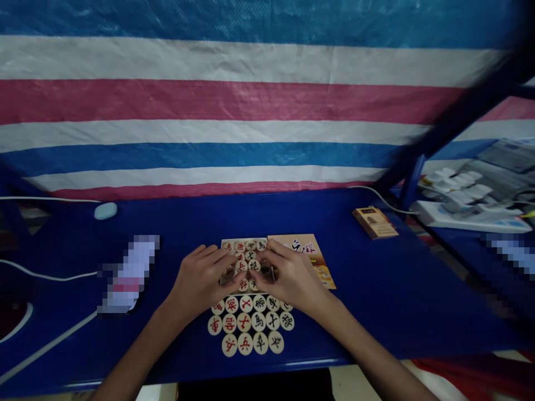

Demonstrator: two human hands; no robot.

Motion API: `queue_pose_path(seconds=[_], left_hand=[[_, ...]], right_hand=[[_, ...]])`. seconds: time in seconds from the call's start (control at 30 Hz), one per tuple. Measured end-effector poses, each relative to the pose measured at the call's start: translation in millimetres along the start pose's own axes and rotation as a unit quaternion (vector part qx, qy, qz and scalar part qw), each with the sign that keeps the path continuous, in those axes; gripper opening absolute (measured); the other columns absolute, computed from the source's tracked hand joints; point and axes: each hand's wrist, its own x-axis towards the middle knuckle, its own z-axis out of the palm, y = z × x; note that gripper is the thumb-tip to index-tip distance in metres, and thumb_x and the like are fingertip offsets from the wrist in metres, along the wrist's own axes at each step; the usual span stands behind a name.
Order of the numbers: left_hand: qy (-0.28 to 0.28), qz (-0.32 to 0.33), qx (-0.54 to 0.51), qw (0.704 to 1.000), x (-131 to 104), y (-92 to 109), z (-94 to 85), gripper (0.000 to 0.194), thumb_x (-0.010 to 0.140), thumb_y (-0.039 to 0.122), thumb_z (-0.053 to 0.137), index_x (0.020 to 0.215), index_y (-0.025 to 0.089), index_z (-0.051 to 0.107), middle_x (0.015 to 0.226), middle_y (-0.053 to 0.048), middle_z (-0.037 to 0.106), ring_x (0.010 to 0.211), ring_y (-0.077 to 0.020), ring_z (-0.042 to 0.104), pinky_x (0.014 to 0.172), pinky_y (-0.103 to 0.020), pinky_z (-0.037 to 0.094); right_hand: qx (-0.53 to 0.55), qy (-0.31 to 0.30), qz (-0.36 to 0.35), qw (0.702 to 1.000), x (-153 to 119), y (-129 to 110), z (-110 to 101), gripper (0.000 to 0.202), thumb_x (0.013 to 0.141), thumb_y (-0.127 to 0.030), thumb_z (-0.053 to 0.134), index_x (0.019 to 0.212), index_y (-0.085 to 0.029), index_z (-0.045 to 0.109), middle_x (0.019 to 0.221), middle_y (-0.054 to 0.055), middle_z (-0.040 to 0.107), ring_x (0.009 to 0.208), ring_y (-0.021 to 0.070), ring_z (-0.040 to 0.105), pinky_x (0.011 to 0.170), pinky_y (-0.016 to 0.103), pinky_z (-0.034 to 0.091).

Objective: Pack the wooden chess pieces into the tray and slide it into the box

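Both hands are over a shallow box filled with rows of round xiangqi pieces, marked in red and black characters. My left hand bends its fingers and thumb around pieces at the box's left side. From the right, my right hand does the same, its thumb close to the left thumb. The fingers partly hide the pieces between them. In front of the box, more xiangqi pieces lie flat in rows on the blue table, red to the left and black to the right.
A printed box lid lies beside the box. A phone with cables lies left, near a small pale case. A cigarette pack and a loaded power strip are at the right. A striped tarp hangs behind.
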Motion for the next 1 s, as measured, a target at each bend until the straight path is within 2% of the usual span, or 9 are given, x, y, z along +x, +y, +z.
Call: queue_pose_path(seconds=[0.1,0.27,0.4,0.53,0.7,0.8,0.9,1.0], left_hand=[[0.023,-0.009,0.002,1.0,1,-1,-3.8,0.012,0.091,0.034,0.067,0.095,0.023,0.071,0.081,0.003,0.072,0.072,-0.016,0.063,0.071,-0.034,0.043],[0.044,-0.015,0.013,0.999,4,-3,-6.6,0.012,0.09,0.032,0.068,0.093,0.021,0.071,0.076,0.002,0.07,0.068,-0.0151,0.061,0.067,-0.032,0.042],[0.022,-0.021,0.047,0.998,3,-6,-1.4,0.014,0.092,0.034,0.066,0.095,0.021,0.071,0.076,0.001,0.07,0.073,-0.0179,0.063,0.069,-0.034,0.042],[-0.012,-0.025,0.057,0.998,1,-8,3.7,0.019,0.094,0.037,0.064,0.101,0.021,0.071,0.082,0.0,0.071,0.079,-0.0201,0.065,0.073,-0.036,0.043],[-0.027,-0.025,0.045,0.998,1,-8,5.1,0.024,0.095,0.037,0.064,0.113,0.022,0.068,0.09,-0.001,0.072,0.084,-0.0212,0.065,0.077,-0.037,0.045],[-0.037,-0.023,0.031,0.999,2,-7,5.5,0.021,0.096,0.034,0.063,0.112,0.023,0.068,0.093,-0.001,0.073,0.084,-0.0206,0.065,0.076,-0.036,0.046],[-0.036,-0.032,0.014,0.999,3,-7,4.5,0.018,0.097,0.032,0.061,0.111,0.022,0.069,0.094,-0.002,0.071,0.084,-0.0196,0.065,0.076,-0.035,0.047],[-0.027,-0.04,0.001,0.999,3,-6,3.3,0.02,0.097,0.032,0.061,0.113,0.022,0.069,0.096,-0.003,0.07,0.086,-0.0192,0.064,0.077,-0.034,0.049]], right_hand=[[0.021,0.023,-0.003,0.999,1,0,-2,0.024,0.093,-0.038,0.057,0.1,-0.019,0.07,0.092,0.005,0.063,0.074,0.0156,0.063,0.064,0.03,0.047],[0.018,0.048,0.007,0.999,2,2,-4,0.025,0.096,-0.038,0.056,0.104,-0.019,0.07,0.092,0.004,0.063,0.066,0.0126,0.06,0.059,0.029,0.046],[-0.009,0.056,-0.011,0.998,3,4,-3,0.025,0.1,-0.034,0.051,0.108,-0.018,0.07,0.097,0.006,0.066,0.07,0.0133,0.063,0.061,0.029,0.048],[-0.029,0.034,-0.024,0.999,4,4,-6,0.028,0.102,-0.033,0.048,0.115,-0.017,0.067,0.103,0.008,0.067,0.079,0.0158,0.066,0.066,0.03,0.049],[0.011,-0.038,-0.064,0.997,4,4,-11,0.028,0.097,-0.041,0.057,0.112,-0.019,0.066,0.103,0.007,0.066,0.091,0.0196,0.066,0.072,0.031,0.05],[0.014,-0.074,-0.067,0.995,3,6,-10,0.022,0.098,-0.039,0.057,0.107,-0.021,0.067,0.105,0.006,0.066,0.09,0.0194,0.066,0.073,0.031,0.049],[0.041,-0.069,-0.05,0.996,3,7,-8,0.018,0.099,-0.035,0.055,0.102,-0.022,0.067,0.103,0.005,0.066,0.09,0.0182,0.065,0.075,0.031,0.049],[0.057,-0.029,-0.019,0.998,4,7,-6,0.021,0.1,-0.036,0.053,0.103,-0.022,0.068,0.098,0.005,0.066,0.091,0.0186,0.065,0.076,0.031,0.049]])
